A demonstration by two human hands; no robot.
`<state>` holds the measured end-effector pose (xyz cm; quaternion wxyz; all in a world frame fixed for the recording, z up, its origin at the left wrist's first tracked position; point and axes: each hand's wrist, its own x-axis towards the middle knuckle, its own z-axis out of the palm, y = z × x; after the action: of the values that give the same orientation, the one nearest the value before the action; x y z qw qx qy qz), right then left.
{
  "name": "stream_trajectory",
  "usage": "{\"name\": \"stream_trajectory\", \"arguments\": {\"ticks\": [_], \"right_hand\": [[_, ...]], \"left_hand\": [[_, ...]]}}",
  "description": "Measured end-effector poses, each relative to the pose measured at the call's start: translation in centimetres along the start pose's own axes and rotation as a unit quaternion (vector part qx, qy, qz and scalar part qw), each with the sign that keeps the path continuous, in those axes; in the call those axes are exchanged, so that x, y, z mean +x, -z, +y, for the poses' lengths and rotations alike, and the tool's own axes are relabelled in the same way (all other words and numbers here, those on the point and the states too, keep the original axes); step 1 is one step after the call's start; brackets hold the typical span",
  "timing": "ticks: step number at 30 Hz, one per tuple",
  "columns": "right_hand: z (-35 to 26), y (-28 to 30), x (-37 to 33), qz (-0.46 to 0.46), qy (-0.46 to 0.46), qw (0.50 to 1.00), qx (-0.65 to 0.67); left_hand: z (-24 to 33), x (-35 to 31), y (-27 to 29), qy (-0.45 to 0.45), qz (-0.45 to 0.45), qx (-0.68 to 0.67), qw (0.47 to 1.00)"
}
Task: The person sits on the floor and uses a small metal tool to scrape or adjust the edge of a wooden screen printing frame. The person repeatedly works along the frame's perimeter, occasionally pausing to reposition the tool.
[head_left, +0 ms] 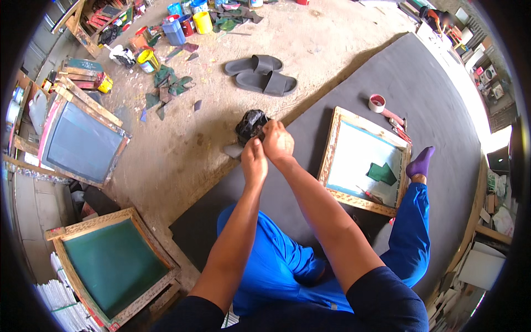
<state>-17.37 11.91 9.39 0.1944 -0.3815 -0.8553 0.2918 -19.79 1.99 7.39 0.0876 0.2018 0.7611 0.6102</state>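
Both hands meet in front of me, past the edge of a dark table top. My left hand (254, 161) is closed at the near side of a crumpled black plastic bag (250, 125). Close against it, my right hand (278, 141) is closed on the bag's right side, its fingers bunched together. What the bag contains, if anything, cannot be made out. To the right lies a wooden screen frame (326, 157) with pale mesh; a dark green scrap (381, 173) and a thin red-handled tool (369, 193) rest inside it.
On the dark table top (442, 99) are a tape roll (376, 103) and a hammer (392, 117). Black slides (266, 83) and paint buckets (203, 22) stand on the floor. More screen frames (116, 265) lean at left. Another person (442, 21) is far right.
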Motion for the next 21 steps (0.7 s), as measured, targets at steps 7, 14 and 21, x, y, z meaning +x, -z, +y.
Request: {"name": "stream_trajectory", "arguments": {"ticks": [7, 14, 21], "right_hand": [[0.2, -1.9, -1.0, 0.045, 0.057, 0.995, -0.063], [5.5, 2.3, -7.7, 0.058, -0.003, 0.998, 0.000], [14.4, 8.8, -19.1, 0.092, -0.059, 0.983, -0.149]], "left_hand": [[-2.1, -1.6, -0.4, 0.094, 0.025, -0.172, 0.980], [0.0, -4.7, -1.4, 0.054, -0.157, -0.070, 0.984], [2.6, -10.9, -3.5, 0.002, -0.370, 0.062, 0.927]]}}
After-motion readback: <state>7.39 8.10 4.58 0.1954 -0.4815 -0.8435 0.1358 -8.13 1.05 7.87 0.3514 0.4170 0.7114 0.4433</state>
